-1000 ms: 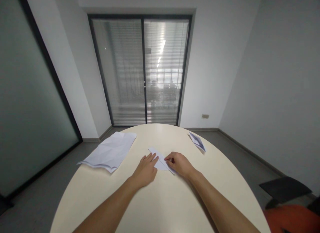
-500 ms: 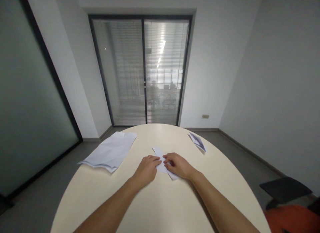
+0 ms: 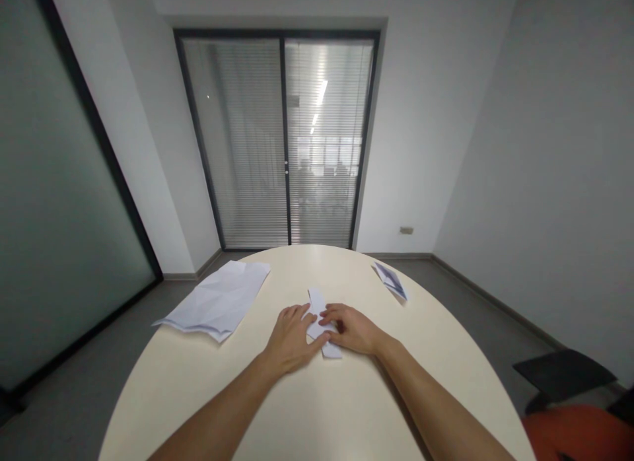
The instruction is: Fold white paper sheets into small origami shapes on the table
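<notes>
The folded paper [image 3: 319, 316] now points straight away; 1 second ago it lay slanted. It sits mid-table [image 3: 317, 408]. Both hands have slid closer together on it. The left hand [image 3: 292, 335] and right hand [image 3: 352, 329] press it flat, fingers spread, not clenched. More folding looks likely.

Small office meeting room: round cream tabletop [image 3: 317, 408], glass sliding doors with blinds [image 3: 282, 141] at 12 o'clock, frosted glass partition [image 3: 54, 203] at 9, grey walls.
</notes>
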Demonstrator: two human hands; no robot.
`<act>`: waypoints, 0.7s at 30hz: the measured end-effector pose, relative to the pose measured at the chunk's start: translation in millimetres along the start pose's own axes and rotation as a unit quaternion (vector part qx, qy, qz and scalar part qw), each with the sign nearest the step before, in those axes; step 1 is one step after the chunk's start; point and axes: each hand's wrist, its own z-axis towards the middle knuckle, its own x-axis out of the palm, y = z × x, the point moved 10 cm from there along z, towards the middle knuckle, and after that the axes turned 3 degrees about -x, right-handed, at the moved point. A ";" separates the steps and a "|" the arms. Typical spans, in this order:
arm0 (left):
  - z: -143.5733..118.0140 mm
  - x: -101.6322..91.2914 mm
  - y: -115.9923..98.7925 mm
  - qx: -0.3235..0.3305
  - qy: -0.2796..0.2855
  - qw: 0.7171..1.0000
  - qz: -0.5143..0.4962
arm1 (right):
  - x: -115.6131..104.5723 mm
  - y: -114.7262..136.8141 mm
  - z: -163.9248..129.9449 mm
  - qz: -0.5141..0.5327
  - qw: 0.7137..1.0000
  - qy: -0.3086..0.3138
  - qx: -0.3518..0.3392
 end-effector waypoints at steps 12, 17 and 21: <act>-3.5 19.1 -3.4 0.041 0.052 0.997 -0.050 | 4.0 5.5 -0.9 -0.006 1.000 -0.001 -0.024; -2.6 23.2 -1.5 0.045 0.067 0.994 -0.075 | 10.4 -5.0 -4.1 -0.069 0.997 0.004 -0.017; 0.2 16.1 -2.5 0.068 0.022 0.996 -0.057 | 7.2 -13.9 -6.6 -0.119 0.992 0.001 0.029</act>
